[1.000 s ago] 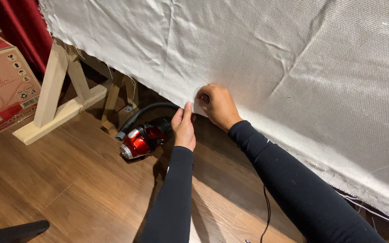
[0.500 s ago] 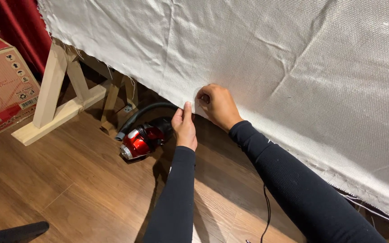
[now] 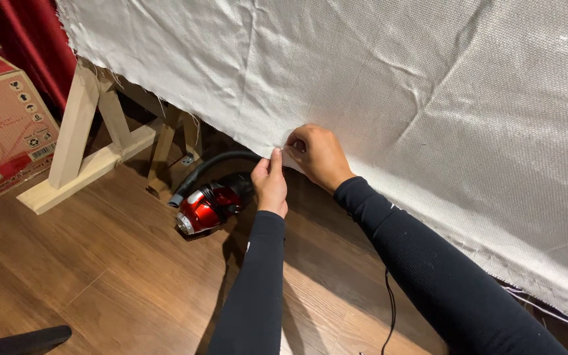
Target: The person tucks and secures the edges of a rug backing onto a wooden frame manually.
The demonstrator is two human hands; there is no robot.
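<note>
Both black-sleeved arms are extended forward, the left hand (image 3: 270,185) and right hand (image 3: 319,156) held close together, fingers pinched.

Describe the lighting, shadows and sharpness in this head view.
Head view: warm light falls brightest on the white cloth, its weave sharp; both hands, left and right, are crisp at the cloth's edge, no motion blur; the arms cast soft shadows on the wood floor; the red vacuum shows small glints; the space beneath the cloth is dark.
</note>
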